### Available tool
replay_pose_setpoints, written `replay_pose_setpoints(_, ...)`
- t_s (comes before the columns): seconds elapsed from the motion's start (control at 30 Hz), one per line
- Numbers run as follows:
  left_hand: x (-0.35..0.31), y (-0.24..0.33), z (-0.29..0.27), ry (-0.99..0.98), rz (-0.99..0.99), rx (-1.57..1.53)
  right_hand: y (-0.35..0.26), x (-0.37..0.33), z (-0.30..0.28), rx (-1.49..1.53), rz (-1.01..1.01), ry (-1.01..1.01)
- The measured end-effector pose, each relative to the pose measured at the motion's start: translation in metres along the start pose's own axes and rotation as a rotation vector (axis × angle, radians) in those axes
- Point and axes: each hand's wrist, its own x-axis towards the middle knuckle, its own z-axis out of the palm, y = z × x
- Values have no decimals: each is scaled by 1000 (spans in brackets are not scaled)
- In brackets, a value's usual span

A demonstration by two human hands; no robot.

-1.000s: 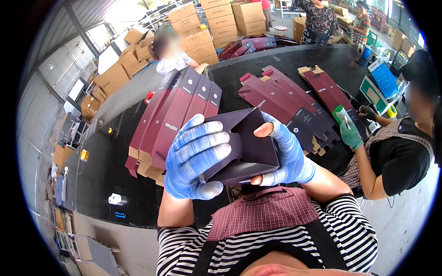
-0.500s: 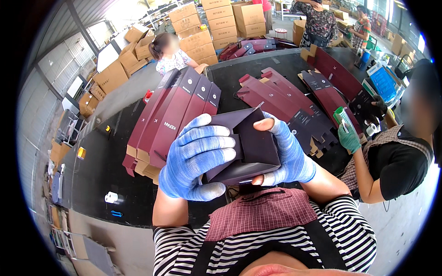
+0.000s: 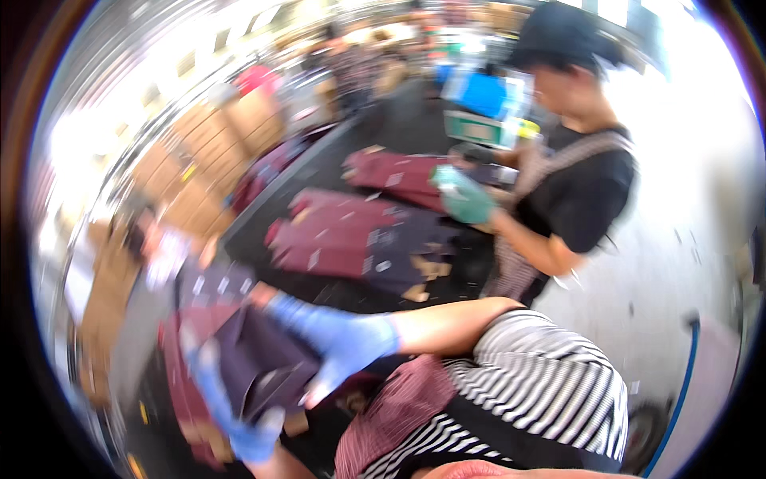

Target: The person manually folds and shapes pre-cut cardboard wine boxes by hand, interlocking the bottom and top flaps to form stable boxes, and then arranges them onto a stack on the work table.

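A dark carton (image 3: 267, 355) with its end flaps toward me is between my hands, blurred by motion. My left hand (image 3: 242, 429), in a blue and white knit glove, is closed round the carton's left and near side. On the other side, my right hand (image 3: 339, 329), gloved alike, grips it with fingers on the far edge and thumb at the near edge. Behind the carton, a row of maroon and dark boxes (image 3: 209, 291) lies on the black table (image 3: 391, 108).
Flat maroon cartons (image 3: 327, 239) lie mid-table, more (image 3: 391, 172) beyond. At right stands a co-worker (image 3: 586, 191), a green-gloved hand (image 3: 467, 195) over the cartons. Another person (image 3: 167, 251) is at far left, near stacked brown cardboard boxes (image 3: 195, 156). A blue-edged panel (image 3: 702, 391) stands lower right.
My view has swung to the right, so the table and people appear shifted left and tilted. Both hands still hold the carton, now lower left in the picture.
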Motion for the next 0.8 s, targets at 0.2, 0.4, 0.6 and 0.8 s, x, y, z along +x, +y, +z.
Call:
replay_pose_setpoints(0.2,37,62,18,-90,198,402,-2,-13,-8,70,112,156)
replay_pose_setpoints(0.4,39,74,48,-16,223,247,-12,-26,-16,185,82,151)
replay_pose_setpoints(0.6,15,46,63,14,-9,-225,-7,-33,-6,-188,34,179)
replay_pose_setpoints(0.8,-22,-3,68,19,-190,-557,-30,-39,-2,196,115,136)
